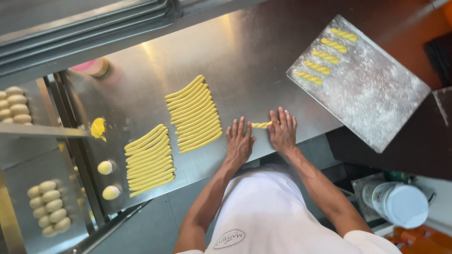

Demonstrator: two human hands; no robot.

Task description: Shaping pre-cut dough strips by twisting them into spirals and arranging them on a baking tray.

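Near table edge [263,157], hands [261,134] on twisted dough [260,125]

Both ends of the twisted dough strip [261,124] lie hidden beneath the left hand [239,141] and right hand [282,130]. Dough balls [14,104] at far left are cut by the frame edge. The white bucket [400,203] at near right is partly obscured.

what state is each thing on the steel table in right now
left hand: flat, palm down on the twisted dough strip
right hand: flat, palm down on the same strip
twisted dough strip: lying between both hands, twisted
plain dough strips: untwisted, laid side by side in two rows
floured tray: dusted, holding four twisted pieces at one end
dough balls: round, unrolled
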